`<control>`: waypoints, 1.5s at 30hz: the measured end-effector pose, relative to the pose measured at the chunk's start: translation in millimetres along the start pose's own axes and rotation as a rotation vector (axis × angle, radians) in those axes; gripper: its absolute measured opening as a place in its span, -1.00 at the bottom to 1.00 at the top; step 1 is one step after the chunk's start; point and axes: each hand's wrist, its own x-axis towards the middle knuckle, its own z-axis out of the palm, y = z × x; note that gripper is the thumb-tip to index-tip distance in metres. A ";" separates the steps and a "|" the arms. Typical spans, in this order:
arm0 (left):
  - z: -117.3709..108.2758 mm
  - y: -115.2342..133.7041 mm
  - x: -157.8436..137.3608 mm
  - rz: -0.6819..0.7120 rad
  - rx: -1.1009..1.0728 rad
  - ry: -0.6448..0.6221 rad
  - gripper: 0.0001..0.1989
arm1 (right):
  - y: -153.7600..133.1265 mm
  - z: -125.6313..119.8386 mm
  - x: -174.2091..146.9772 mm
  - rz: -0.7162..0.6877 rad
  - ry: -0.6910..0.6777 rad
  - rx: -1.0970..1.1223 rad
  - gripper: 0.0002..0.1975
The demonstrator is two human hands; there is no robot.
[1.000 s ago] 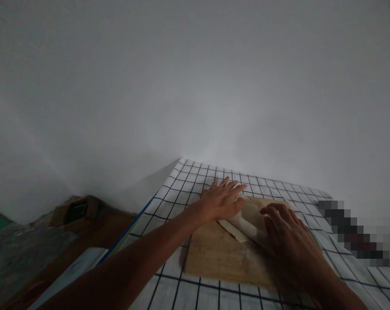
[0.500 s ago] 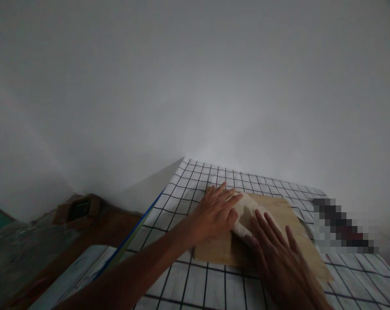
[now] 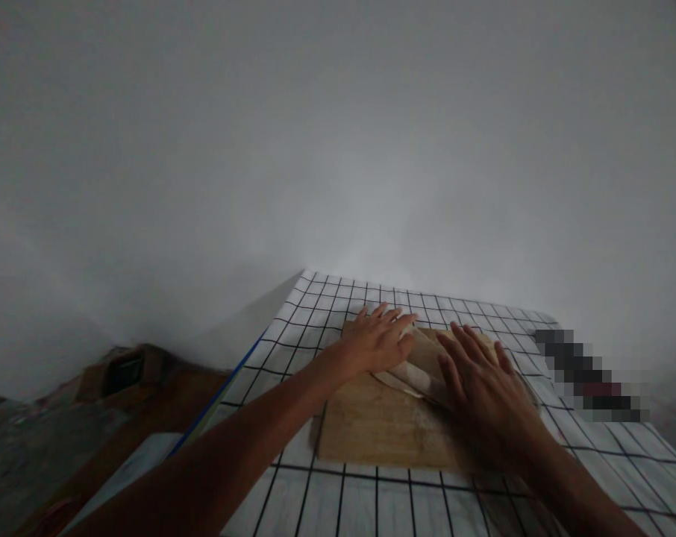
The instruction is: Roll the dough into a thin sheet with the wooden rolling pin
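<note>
A pale roll [image 3: 421, 380], which looks like dough, lies slantwise across a wooden board [image 3: 377, 432]. A thin flap shows along its near edge; whether a rolling pin is inside cannot be seen. My left hand [image 3: 378, 341] lies palm down over the roll's left end, fingers spread and pointing away. Over its right end is my right hand [image 3: 486, 384], also palm down with fingers stretched out and apart. Both palms hide the ends of the roll. Some pale flour-like marks show on the board's near part.
The board rests on a white tablecloth [image 3: 315, 507] with a black grid. A white wall [image 3: 338, 149] rises behind the table. At the right is a blurred-out dark object [image 3: 589, 377]. A brown box [image 3: 122, 373] stands low at the left, beyond the table's edge.
Both hands have moved away from me along the board. The pale roll between them appears narrower, and more of the board's near part shows. The view has shifted slightly.
</note>
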 end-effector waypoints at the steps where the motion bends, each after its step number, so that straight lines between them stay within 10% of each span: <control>1: 1.1 -1.7 6.5 -0.011 -0.010 -0.027 -0.49 | 4.3 -0.4 6.6 0.019 0.007 0.002 -0.49; 8: 7.3 -5.2 18.6 -0.058 0.017 -0.019 -0.50 | 19.8 5.9 28.3 0.115 0.060 -0.003 -0.55; 23: -7.7 29.1 -73.7 0.032 0.099 0.241 -0.52 | -24.7 -2.6 -43.4 0.042 0.011 0.125 -0.50; 30: 0.1 16.1 -43.4 -0.011 0.093 0.237 -0.53 | 0.1 -7.9 -2.4 -0.086 0.030 0.117 -0.61; 38: 6.0 -7.3 8.8 -0.067 0.080 0.224 -0.58 | 19.0 -5.3 59.7 0.070 0.168 0.088 -0.57; 45: 3.9 -8.3 21.3 -0.113 0.058 0.163 -0.56 | 34.3 14.3 73.0 0.028 -0.071 0.119 -0.65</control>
